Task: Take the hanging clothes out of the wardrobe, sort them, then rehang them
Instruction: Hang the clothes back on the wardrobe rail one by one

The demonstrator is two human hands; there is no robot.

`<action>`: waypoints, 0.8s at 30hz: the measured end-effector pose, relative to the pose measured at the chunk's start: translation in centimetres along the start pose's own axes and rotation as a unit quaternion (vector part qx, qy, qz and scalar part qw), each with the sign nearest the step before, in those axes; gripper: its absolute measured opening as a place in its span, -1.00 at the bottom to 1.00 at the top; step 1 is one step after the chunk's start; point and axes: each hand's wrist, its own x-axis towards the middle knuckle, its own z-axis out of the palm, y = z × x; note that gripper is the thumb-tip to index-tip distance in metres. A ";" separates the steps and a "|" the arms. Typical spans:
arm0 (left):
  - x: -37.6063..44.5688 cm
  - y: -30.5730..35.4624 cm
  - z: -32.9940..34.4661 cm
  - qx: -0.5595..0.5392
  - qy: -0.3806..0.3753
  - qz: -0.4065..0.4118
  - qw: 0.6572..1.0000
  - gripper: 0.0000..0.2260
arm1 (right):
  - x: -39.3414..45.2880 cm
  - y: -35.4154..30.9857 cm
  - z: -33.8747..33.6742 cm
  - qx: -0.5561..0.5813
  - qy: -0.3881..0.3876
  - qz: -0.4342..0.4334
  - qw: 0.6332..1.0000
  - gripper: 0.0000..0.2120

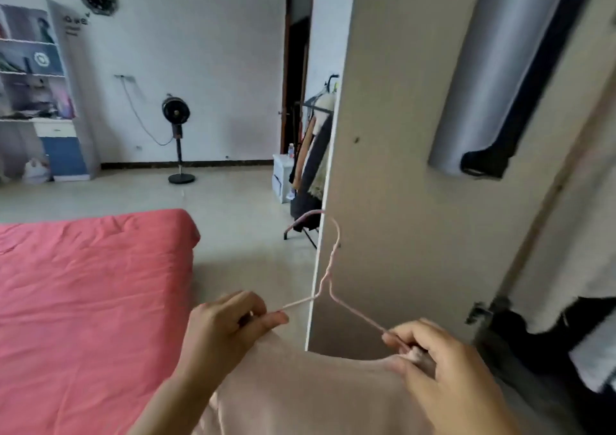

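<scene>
Pinching hanger [328, 268] shoulders, both hands [223, 328] curled.

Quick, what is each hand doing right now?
Left hand: fingers pinch one arm of the pink wire hanger.
Right hand: fingers grip the hanger's other arm and the pale pink garment.

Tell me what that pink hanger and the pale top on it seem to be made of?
The hanger looks like thin wire, probably metal with a pale pink coating: it is slim, with a twisted neck. The top looks like a soft, slightly glossy fabric, perhaps satin or thin knit; it drapes smoothly. Blur leaves the weave unclear.
</scene>
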 end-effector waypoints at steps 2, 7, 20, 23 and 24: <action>1.2 2.7 3.7 -0.012 -0.018 0.029 0.999 -0.58 | -0.9 1.7 -4.0 -0.008 0.000 0.030 1.000 -0.50; 4.2 8.9 11.6 -0.088 -0.071 0.144 0.983 -0.70 | -3.3 4.7 -12.3 0.031 -0.049 0.120 0.991 -0.57; 11.0 25.7 24.9 -0.423 -0.237 0.301 0.821 -0.77 | -11.9 1.2 -19.3 0.038 0.339 0.198 0.919 -0.36; 11.5 30.1 25.9 -0.501 -0.246 0.307 0.771 -0.78 | -12.5 -1.7 -20.2 -0.006 0.376 0.218 0.900 -0.49; 11.6 31.5 26.1 -0.521 -0.242 0.305 0.760 -0.79 | -12.4 -2.6 -20.6 -0.021 0.389 0.225 0.893 -0.63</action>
